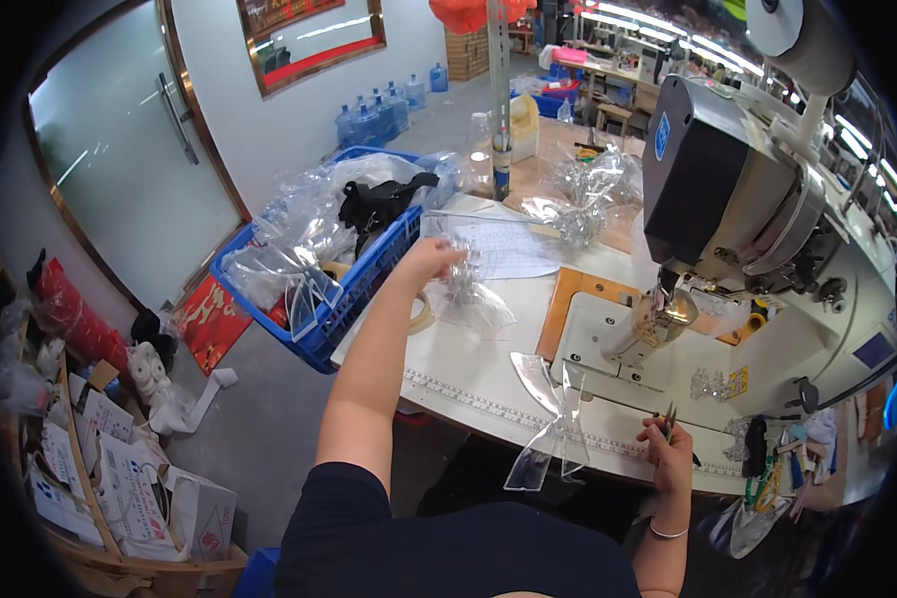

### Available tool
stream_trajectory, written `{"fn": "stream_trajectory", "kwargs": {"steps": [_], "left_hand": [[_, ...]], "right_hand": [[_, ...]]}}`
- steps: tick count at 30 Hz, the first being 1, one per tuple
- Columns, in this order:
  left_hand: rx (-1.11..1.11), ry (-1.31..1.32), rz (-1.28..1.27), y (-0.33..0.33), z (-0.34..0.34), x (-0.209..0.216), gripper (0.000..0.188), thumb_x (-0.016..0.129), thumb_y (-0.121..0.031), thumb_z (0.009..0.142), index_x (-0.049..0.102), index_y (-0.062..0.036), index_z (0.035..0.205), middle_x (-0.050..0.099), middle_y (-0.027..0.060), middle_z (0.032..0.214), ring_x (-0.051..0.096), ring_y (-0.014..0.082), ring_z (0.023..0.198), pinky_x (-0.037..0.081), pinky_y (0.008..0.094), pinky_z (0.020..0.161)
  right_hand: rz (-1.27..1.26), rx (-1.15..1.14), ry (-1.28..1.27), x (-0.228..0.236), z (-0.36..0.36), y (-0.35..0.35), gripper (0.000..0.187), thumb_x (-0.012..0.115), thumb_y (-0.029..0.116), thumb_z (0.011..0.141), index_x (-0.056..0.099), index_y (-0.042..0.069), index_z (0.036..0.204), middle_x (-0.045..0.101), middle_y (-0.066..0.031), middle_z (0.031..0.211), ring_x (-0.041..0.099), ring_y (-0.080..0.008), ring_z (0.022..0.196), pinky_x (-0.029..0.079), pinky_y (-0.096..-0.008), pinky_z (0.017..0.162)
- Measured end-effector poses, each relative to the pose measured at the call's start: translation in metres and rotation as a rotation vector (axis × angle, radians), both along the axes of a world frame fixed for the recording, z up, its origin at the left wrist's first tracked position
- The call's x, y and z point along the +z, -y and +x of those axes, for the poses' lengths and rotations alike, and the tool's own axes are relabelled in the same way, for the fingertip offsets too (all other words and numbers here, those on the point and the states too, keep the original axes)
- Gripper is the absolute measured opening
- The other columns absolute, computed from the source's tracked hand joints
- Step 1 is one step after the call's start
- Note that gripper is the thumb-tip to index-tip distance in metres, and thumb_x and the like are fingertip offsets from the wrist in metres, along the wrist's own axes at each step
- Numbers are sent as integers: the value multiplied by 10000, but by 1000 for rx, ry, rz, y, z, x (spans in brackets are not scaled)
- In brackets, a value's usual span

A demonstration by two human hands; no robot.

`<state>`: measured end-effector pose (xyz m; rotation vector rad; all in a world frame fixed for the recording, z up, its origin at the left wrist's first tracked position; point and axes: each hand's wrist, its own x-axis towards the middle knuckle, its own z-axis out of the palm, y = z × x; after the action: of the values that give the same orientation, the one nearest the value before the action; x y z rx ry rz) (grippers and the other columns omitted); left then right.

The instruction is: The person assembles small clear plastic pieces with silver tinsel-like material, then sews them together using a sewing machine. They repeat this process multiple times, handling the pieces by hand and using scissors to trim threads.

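Note:
My left hand (431,260) reaches over the left part of the white sewing table. Its fingers are closed at the top of a crinkled clear plastic piece (473,301); the grip itself is slightly blurred. Near the table's front edge, my right hand (670,454) is closed round small metal thread snips (671,421), points upward. Between my hands a bow-shaped clear plastic piece (560,424) lies partly over the front edge, next to the machine's needle plate (608,344). The sewing machine (728,189) stands at the right.
A blue basket (369,281) with clear plastic and black cloth stands left of the table. Printed paper (513,249) and a heap of clear plastic pieces (588,194) lie farther back. A tape roll (422,315) sits by my left forearm. Tools (767,468) hang at the right edge.

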<state>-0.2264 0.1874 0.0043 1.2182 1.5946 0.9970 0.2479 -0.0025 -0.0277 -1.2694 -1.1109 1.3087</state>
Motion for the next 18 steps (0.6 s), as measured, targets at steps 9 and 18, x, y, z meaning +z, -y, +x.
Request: {"fn": "stream_trajectory", "kwargs": {"steps": [9,18], "left_hand": [[117,258,110,5,9,8,255,659,-111,804,632,-40,1048,645,49,820,614,121,708,492,260,614],[-348,-912,193,18,38,143,356,454,31,821,698,-140,1014,662,42,901,588,164,931,274,487,1006]], "right_hand": [[-15,-68,-79,-4,20,11,194,651,132,848,634,-14,974,628,-72,736,354,-10,470,256,-166,432],[-25,-102,-71,-8,23,15,200,658,138,842,634,-8,976,626,-70,745,364,-14,484,264,-170,437]]}}
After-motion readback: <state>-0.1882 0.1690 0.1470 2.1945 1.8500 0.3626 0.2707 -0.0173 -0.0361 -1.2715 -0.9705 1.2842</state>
